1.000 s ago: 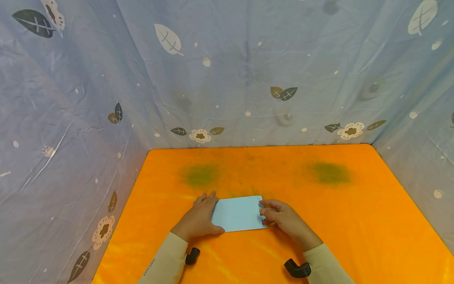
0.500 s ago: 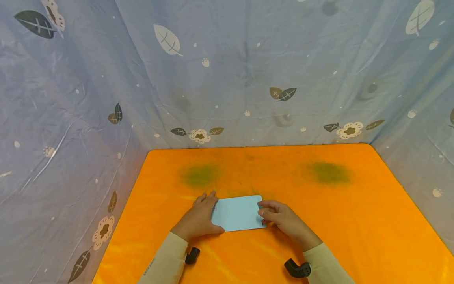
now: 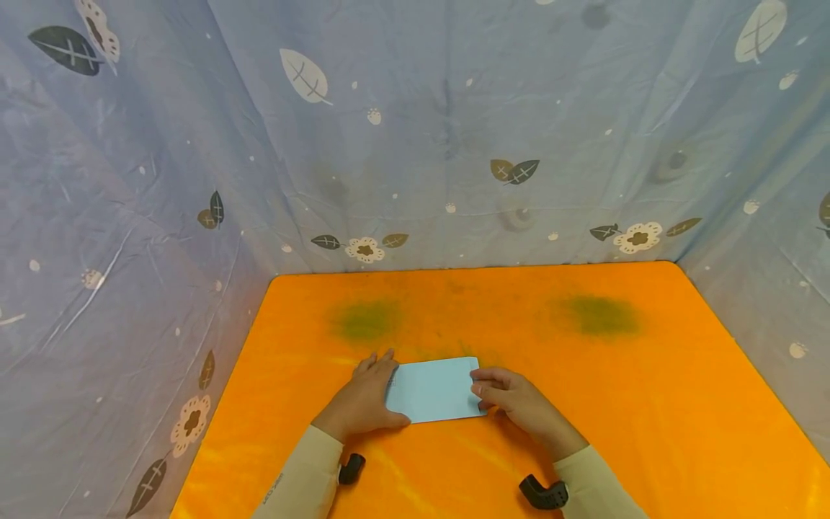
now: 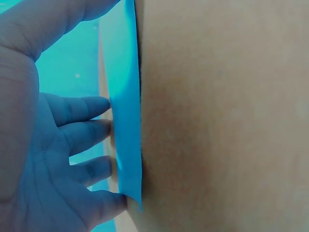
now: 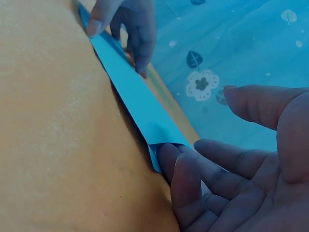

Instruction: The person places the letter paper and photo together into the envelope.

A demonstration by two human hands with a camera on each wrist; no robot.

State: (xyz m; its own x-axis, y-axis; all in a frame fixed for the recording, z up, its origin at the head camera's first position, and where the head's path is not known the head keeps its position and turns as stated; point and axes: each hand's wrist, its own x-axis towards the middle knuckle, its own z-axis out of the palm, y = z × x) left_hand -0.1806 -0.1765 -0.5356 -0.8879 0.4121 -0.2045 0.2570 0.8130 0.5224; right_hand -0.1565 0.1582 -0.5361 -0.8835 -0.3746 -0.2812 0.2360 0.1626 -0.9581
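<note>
A flat, light blue paper box (image 3: 433, 391) lies crosswise in front of me, with small print near its left end. My left hand (image 3: 364, 402) grips that end, its thumb along the near edge and its fingers spread at the far edge. At the right end, my right hand (image 3: 519, 404) holds the box's open end with bent fingers. In the right wrist view, fingertips reach into the opening of the paper box (image 5: 140, 104), beside a small end flap (image 5: 154, 158). The left wrist view shows fingertips against the box's narrow side (image 4: 124, 121).
The orange table (image 3: 648, 404) has two dark greenish patches toward the back. A patterned blue-grey curtain (image 3: 421, 144) encloses its back and sides. Black devices sit below both wrists, the right one (image 3: 543, 493) near the sleeve cuff.
My right fingers have moved slightly left onto the box's right end, and the end flaps that stuck out there show less. My left hand and the box stay in place.
</note>
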